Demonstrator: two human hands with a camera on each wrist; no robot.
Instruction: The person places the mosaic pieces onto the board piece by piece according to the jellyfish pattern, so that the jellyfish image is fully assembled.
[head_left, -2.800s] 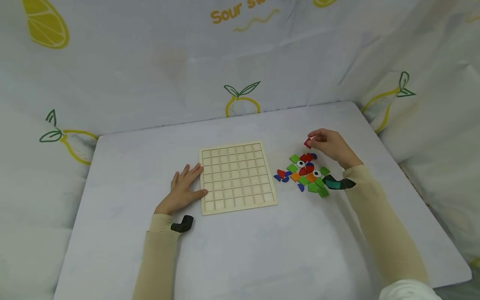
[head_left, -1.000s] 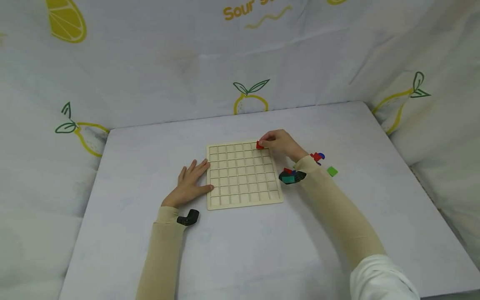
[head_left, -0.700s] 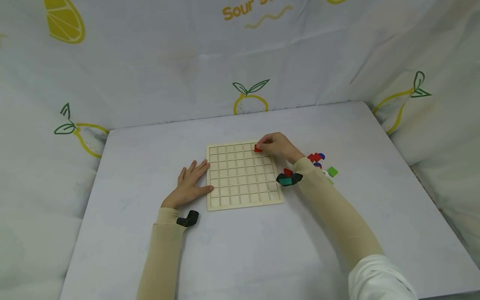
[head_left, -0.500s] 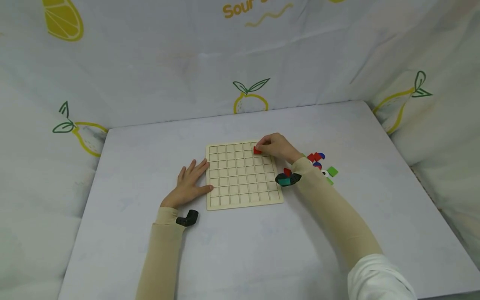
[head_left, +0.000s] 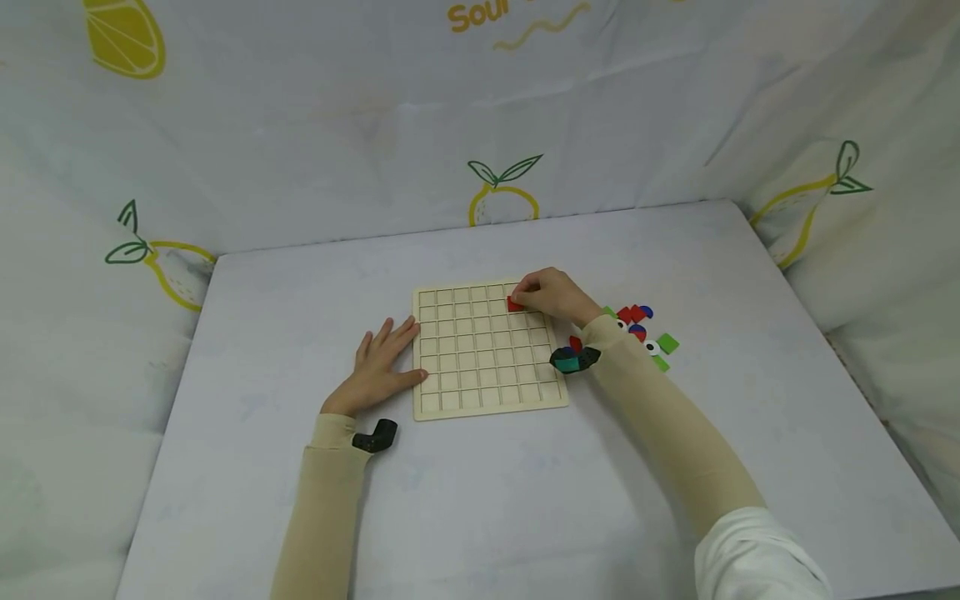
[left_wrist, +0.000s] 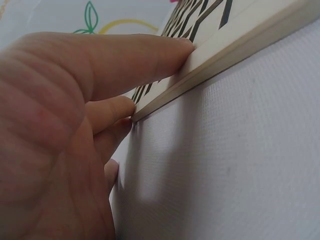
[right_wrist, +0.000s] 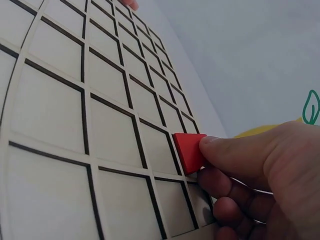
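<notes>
A pale wooden grid board (head_left: 468, 358) lies flat on the white table, with square recessed cells. My left hand (head_left: 373, 377) rests at its left edge, fingers spread. The left wrist view shows the thumb (left_wrist: 145, 60) on the board's rim. My right hand (head_left: 558, 298) pinches a red square tile (head_left: 514, 305) between thumb and fingers over the board's back right part. Seen from the right wrist, the red tile (right_wrist: 190, 150) sits slightly tilted at one cell, its lower edge against the grid lines. Whether it lies fully inside the cell I cannot tell.
Right of the board lies a loose group of flat pieces: green tiles (head_left: 667, 342), red tiles (head_left: 637, 313), blue half-rounds (head_left: 647, 312) and white eye discs (head_left: 651, 347). My right forearm (head_left: 667, 417) hides part of it. A printed cloth (head_left: 337, 125) stands behind the table (head_left: 480, 500).
My right hand has carried the red tile left from above the loose pieces to the board, then shifted it slightly toward me. The left hand stays at the board's edge.
</notes>
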